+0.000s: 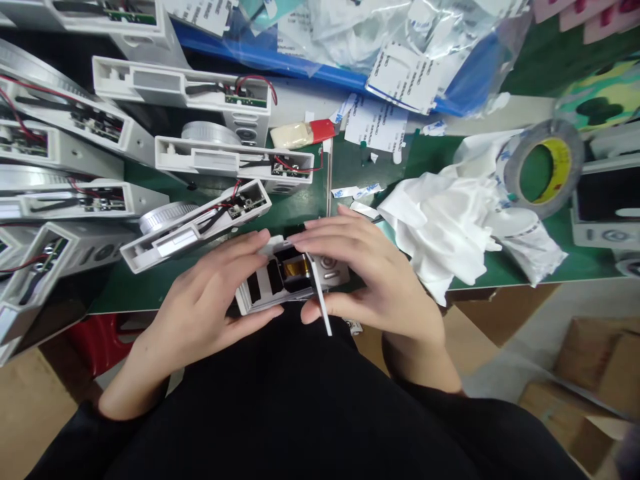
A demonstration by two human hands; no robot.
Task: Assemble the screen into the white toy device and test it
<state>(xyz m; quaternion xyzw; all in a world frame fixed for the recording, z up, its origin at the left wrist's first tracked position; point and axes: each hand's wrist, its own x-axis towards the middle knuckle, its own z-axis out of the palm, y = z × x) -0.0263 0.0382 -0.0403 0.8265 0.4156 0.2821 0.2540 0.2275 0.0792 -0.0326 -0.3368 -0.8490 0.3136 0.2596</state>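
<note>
Housing [287, 280], white moulded plastic, long axis running crosswise, slightly tilted, amber flex showing inside, held just over bench edge. Left hand [200, 300] curls fingers round its left end; right hand [375, 280] half closed, gripping right end, thin white strip [318, 293] sticking down past thumb. Beyond: open housings [195, 227], red wires [215, 208], green mat [295, 213], crumpled wipe [430, 233], tape roll [543, 167]; cardboard boxes [585, 373] on floor.

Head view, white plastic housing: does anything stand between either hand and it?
Nothing visible does: the left hand and right hand both grip the white plastic housing directly. A thin white strip crosses the housing beside the right hand, without blocking it.
</note>
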